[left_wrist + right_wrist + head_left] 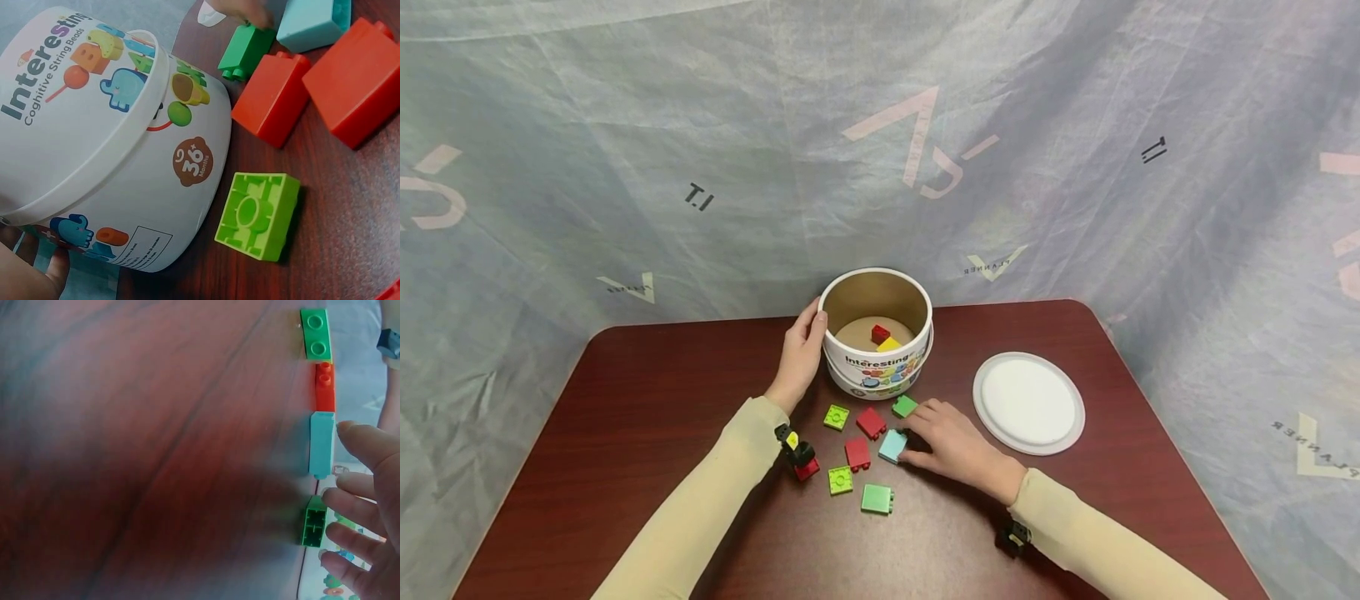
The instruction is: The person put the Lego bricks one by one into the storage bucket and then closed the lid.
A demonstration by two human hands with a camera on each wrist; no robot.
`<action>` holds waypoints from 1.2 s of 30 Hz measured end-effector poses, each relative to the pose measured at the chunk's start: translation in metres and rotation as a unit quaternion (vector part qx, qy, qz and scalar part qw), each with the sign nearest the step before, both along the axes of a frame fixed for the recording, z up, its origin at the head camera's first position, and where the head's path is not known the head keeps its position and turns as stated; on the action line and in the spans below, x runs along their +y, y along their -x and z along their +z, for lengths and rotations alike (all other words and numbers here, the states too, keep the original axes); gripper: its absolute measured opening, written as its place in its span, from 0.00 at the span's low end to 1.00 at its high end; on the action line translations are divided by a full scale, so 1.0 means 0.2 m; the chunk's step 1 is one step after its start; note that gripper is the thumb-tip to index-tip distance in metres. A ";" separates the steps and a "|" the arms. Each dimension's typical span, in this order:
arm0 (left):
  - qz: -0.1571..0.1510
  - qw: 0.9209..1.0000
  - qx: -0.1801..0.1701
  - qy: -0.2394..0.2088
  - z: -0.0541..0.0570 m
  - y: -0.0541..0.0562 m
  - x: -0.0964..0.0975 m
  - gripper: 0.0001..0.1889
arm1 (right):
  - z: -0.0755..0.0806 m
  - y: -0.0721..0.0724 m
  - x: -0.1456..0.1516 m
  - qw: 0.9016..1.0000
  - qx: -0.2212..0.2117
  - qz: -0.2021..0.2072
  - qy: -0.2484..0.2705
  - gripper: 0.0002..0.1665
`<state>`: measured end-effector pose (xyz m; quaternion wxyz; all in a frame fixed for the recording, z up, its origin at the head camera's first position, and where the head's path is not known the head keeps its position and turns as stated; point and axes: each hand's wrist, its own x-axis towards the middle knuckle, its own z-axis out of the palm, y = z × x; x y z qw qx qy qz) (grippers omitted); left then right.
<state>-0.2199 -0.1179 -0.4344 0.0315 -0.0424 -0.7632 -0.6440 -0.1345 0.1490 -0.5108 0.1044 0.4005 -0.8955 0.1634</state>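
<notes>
A white bucket [880,377] stands at the back of the table, its open top showing a red block [880,333] and a yellow block [889,344] inside. My left hand [799,358] holds its left side near the rim; in the left wrist view, some of those fingers are partly hidden. My right hand [951,443] reaches over the table with fingers apart and nothing in its grasp. Its thumb is close to a light blue block [892,446], and its fingertips are near a green block [904,406].
Red blocks [857,453], lime blocks [840,480] and another green block [877,498] lie in front of the bucket. One red block [807,469] sits beside the left wrist. A round white lid [1028,402] lies at the right. A cloth backdrop hangs behind the table.
</notes>
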 end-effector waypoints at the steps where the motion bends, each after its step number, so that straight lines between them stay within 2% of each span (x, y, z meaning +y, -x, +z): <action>1: 0.000 1.000 0.000 0.001 0.00 0.00 0.00 0.27 | 0.00 0.00 0.00 1.000 -0.002 -0.004 0.002 0.26; 7: 0.000 1.000 0.002 0.003 0.01 0.00 0.00 0.27 | 0.01 0.02 0.02 1.000 -0.016 -0.019 0.019 0.22; 14: -0.001 1.000 0.004 0.005 0.04 -0.02 0.00 0.27 | 0.03 0.04 0.03 0.997 0.008 -0.053 0.046 0.18; 19: -0.001 1.000 0.005 0.007 0.02 -0.01 0.00 0.27 | 0.02 0.06 0.02 0.995 0.005 -0.086 0.041 0.21; 26: 0.001 1.000 -0.001 0.000 0.02 -0.01 0.00 0.27 | 0.02 0.08 0.02 0.992 -0.025 -0.118 0.035 0.24; 31: 0.001 1.000 -0.003 0.000 0.00 0.00 0.00 0.27 | 0.01 0.08 0.02 0.992 -0.028 -0.124 0.027 0.24; 36: -0.001 1.000 0.004 0.007 0.02 -0.01 0.00 0.27 | 0.00 0.09 0.01 0.991 -0.022 -0.127 0.023 0.23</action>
